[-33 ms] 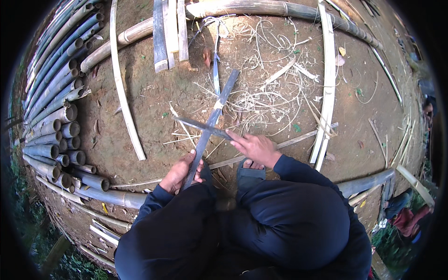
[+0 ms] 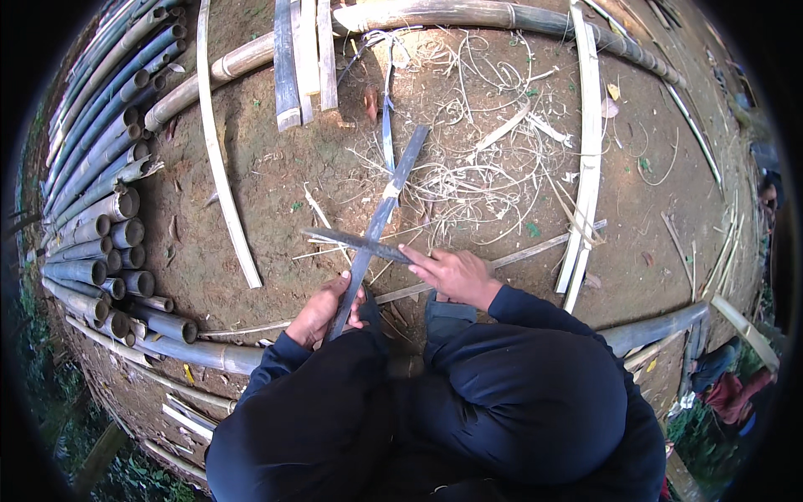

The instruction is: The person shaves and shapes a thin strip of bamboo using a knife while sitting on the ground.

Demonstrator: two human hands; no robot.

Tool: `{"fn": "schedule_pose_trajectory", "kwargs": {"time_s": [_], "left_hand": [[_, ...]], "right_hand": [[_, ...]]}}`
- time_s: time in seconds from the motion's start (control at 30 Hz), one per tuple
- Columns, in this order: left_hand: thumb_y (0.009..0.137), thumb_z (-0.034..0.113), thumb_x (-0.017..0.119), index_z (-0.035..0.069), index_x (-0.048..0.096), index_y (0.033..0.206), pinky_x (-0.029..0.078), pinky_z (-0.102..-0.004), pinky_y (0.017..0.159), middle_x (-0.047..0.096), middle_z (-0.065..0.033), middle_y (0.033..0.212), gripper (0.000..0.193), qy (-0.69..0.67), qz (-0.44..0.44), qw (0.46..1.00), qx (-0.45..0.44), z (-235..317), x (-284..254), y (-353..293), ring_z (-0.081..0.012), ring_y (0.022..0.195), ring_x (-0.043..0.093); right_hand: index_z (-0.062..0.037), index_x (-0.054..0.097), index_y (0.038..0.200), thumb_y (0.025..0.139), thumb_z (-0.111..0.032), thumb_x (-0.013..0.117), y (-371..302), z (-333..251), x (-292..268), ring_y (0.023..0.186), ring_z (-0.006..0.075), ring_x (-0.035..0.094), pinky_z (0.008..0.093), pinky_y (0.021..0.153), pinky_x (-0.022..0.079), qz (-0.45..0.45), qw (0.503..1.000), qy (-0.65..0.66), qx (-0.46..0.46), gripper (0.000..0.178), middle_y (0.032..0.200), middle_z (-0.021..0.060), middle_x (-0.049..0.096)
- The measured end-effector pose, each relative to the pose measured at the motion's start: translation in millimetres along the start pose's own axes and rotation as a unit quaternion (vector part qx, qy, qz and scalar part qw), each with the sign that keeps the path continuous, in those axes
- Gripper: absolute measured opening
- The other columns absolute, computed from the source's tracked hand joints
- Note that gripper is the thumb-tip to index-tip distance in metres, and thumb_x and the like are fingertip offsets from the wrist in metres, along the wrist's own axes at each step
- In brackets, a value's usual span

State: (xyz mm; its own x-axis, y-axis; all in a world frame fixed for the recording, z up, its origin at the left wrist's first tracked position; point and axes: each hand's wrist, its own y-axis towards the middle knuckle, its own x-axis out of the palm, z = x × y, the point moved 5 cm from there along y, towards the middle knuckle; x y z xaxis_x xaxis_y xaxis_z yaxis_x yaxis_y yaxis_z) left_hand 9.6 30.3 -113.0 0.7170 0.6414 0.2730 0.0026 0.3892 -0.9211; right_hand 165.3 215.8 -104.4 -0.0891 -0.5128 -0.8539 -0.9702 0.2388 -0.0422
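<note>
My left hand (image 2: 316, 311) is closed round the near end of a long dark bamboo strip (image 2: 378, 221). The strip slants away from me, up to the right, with a pale scraped patch partway along it. In my right hand (image 2: 458, 276), fingers wrapped round its handle end, is a dark-bladed knife (image 2: 333, 237). Its blade lies across the strip, just beyond my left hand, and its tip points left. Part of the handle is hidden by my fingers. Both hands are above my sandalled feet, in front of my bent knees.
Curly bamboo shavings (image 2: 477, 188) litter the ground ahead. A thick bamboo pole (image 2: 427, 15) crosses at the far side with split strips (image 2: 287, 75) leaning on it. Bamboo poles (image 2: 88, 226) are stacked at left; long pale strips (image 2: 590, 142) lie at right. Another person (image 2: 732, 393) is at the right edge.
My right hand and the knife have shifted slightly left and nearer along the strip. My left hand and the strip look almost unmoved.
</note>
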Motion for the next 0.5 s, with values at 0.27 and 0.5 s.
{"fn": "schedule_pose_trajectory", "kwargs": {"time_s": [0.27,0.5], "left_hand": [[0.107,0.043,0.029,0.005,0.055,0.087,0.034,-0.0226,0.034,0.05,-0.0001,0.063,0.05,-0.005,-0.047,0.998,-0.042,-5.5,0.0,-8.0,-0.0065,0.037,0.035],[0.107,0.041,0.03,0.007,0.054,0.085,0.027,-0.021,0.03,0.045,0.0011,0.062,0.047,-0.054,-0.048,0.994,-0.078,-5.0,-8.6,-9.6,-0.0045,0.035,0.028]], "right_hand": [[-0.028,0.048,0.144,0.1,-0.041,0.051,15.7,74.4,-4.8,0.05,0.0302,0.062,0.0423,0.045,0.051,0.009,0.988,0.035,0.147,0.046,0.068,0.0105,0.059],[-0.0197,0.047,0.144,0.102,-0.039,0.048,23.7,64.8,-6.8,0.05,0.0319,0.062,0.0436,0.045,0.05,0.007,0.997,0.023,0.075,0.047,0.061,0.0149,0.059]]}}
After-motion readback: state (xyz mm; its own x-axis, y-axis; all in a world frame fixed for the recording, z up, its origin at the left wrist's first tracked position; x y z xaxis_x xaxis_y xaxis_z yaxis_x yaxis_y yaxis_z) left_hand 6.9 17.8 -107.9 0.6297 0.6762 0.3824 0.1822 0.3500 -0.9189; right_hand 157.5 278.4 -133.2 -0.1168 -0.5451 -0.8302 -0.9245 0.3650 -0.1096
